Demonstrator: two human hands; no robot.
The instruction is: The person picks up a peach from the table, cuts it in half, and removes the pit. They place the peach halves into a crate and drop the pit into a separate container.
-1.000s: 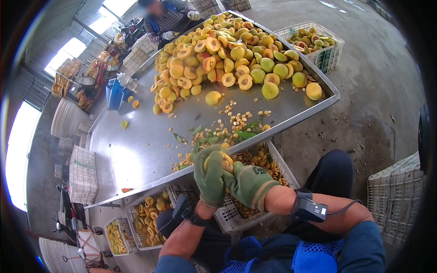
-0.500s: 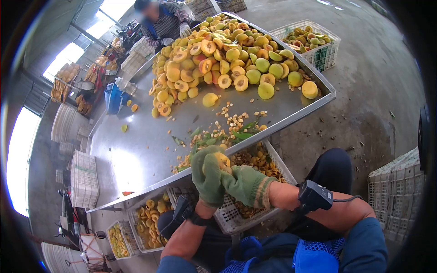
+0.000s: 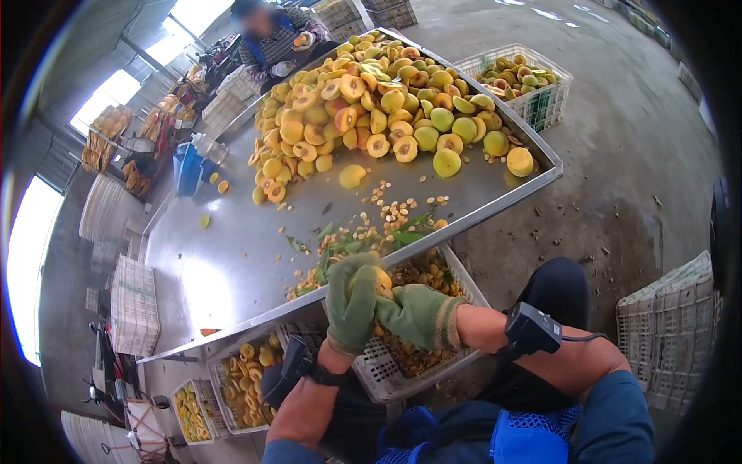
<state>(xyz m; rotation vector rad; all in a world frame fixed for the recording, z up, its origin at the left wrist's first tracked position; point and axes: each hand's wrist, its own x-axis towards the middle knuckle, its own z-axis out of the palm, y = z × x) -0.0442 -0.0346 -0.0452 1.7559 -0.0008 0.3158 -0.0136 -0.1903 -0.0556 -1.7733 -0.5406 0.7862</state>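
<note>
Green work gloves cover both of my hands, which meet at the table's near edge. My left hand (image 3: 352, 303) is closed around a yellow peach (image 3: 382, 281), of which only a part shows between the gloves. Against that fruit presses my right hand (image 3: 422, 317), its fingers curled; whatever they grip is hidden. Beneath the hands stands a white crate (image 3: 473, 288) with pits and scraps in it. Loose pits (image 3: 396, 210) and green leaves (image 3: 407, 237) lie on the metal table (image 3: 255, 259) just beyond the gloves.
A large heap of halved peaches (image 3: 325, 116) covers the table's far part. Crates of fruit stand at the far right (image 3: 550, 108) and lower left (image 3: 220, 379). A blue container (image 3: 188, 170) sits at the left edge. Across the table, a gloved person (image 3: 267, 46) handles fruit.
My hands stay together around the peach, with only slight shifts. The view has moved a little. The person opposite now holds a piece of fruit up in one hand.
</note>
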